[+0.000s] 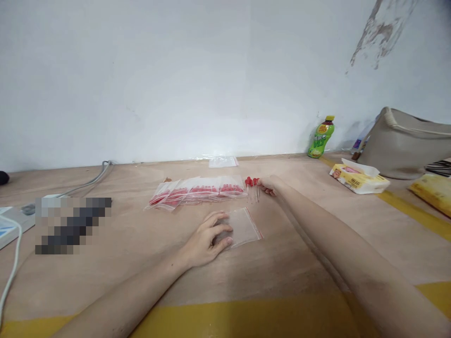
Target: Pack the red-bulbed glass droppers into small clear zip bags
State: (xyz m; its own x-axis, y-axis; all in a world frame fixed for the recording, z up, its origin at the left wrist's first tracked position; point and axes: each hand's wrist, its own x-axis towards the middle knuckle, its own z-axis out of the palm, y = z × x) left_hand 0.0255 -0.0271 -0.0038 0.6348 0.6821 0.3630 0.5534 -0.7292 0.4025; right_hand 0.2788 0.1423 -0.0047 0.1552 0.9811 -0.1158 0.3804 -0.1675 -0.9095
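Observation:
My left hand (211, 238) lies on the table with its fingers apart, the fingertips touching the left edge of a clear zip bag (243, 227). Farther forward, my right hand (270, 185) has its fingers bent together at a small group of red-headed pieces with thin wire legs (251, 182). Whether it pinches one of them is too small to make out. Left of these pieces, a row of overlapping clear bags (200, 188) holds more red pieces.
Another clear bag (223, 162) lies near the wall. At the right are a green bottle (321, 137), a tissue pack (359, 178), a grey bag (398, 145) and a yellow packet (433, 191). Cables and a white power strip (10, 225) lie at the left, beside a blurred patch.

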